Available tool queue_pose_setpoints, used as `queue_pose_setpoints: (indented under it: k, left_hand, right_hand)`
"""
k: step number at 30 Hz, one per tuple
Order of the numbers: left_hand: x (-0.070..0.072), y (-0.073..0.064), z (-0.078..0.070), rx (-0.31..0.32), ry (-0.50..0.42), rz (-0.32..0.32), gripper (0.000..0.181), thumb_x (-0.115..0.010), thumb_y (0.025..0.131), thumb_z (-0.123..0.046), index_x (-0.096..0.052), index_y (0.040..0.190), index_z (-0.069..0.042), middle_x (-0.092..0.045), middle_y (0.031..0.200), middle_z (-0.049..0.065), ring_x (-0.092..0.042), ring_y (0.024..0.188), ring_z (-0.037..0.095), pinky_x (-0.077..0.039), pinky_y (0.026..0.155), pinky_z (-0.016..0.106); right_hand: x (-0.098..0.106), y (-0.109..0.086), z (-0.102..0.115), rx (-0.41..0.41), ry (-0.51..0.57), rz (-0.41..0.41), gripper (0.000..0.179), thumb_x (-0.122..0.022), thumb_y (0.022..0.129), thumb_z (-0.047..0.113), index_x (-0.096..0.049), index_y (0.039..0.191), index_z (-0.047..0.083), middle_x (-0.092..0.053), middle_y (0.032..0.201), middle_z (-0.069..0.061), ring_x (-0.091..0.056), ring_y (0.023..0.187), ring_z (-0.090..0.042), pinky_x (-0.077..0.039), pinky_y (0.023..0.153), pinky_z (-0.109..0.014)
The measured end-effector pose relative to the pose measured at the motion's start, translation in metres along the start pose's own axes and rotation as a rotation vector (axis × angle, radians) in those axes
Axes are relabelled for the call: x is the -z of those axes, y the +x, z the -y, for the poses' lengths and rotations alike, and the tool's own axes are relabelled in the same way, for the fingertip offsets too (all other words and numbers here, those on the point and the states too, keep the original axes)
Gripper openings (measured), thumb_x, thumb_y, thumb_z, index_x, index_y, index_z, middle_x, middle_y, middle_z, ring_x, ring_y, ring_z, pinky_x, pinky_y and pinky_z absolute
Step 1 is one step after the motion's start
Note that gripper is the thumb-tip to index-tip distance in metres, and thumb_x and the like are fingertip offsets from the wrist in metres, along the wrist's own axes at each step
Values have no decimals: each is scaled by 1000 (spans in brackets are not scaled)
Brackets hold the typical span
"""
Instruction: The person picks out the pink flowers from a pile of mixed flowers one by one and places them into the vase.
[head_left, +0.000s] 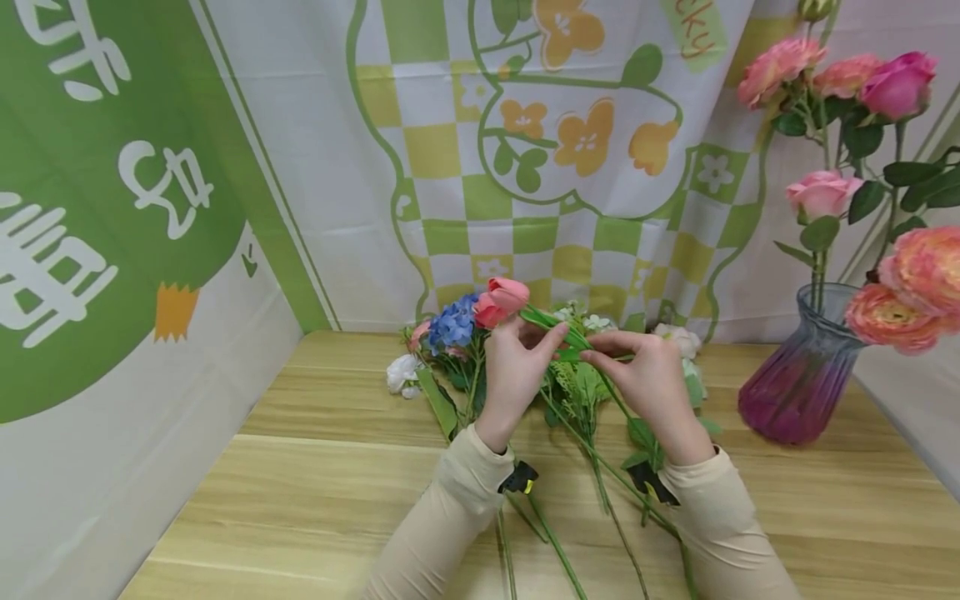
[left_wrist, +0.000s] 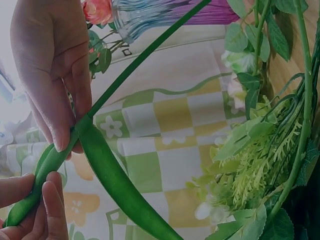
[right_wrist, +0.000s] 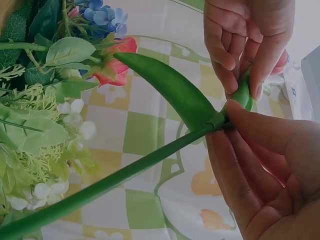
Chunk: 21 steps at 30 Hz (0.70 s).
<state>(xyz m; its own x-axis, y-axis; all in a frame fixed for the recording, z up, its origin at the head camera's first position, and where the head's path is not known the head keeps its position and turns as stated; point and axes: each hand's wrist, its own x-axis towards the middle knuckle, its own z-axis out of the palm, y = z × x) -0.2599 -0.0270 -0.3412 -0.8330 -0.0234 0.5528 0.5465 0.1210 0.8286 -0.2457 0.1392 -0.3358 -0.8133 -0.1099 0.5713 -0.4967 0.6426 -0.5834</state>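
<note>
A pink tulip (head_left: 501, 302) is held up above the table between both hands. My left hand (head_left: 517, 367) pinches its green leaf and stem just below the bloom. Close by, my right hand (head_left: 648, 387) pinches the tulip where the leaves join the stem, as the right wrist view shows. One long leaf (left_wrist: 125, 182) curves away from the stem (left_wrist: 150, 57), free of the fingers. Another leaf (right_wrist: 243, 90) lies along the stem between the two hands. In the wrist views the bloom is mostly hidden behind the left hand.
Blue hydrangea (head_left: 453, 323), a white flower (head_left: 403, 373) and green sprigs (head_left: 585, 383) lie on the wooden table (head_left: 322, 483) beneath the hands, stems toward the front. At the right stands a purple glass vase (head_left: 802, 375) with pink roses (head_left: 823, 194). A patterned cloth (head_left: 442, 192) hangs behind.
</note>
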Motion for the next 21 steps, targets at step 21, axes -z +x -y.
queue_pose_setpoints:
  k: [21]
  left_hand:
    - [13, 0, 4, -43, 131, -58, 16, -69, 87, -23, -68, 99, -12, -71, 90, 3, -65, 78, 12, -53, 65, 26]
  right_hand:
    - [21, 4, -12, 4, -56, -191, 15, -78, 78, 12, -75, 91, 6, -74, 83, -9, -68, 70, -10, -49, 62, -6]
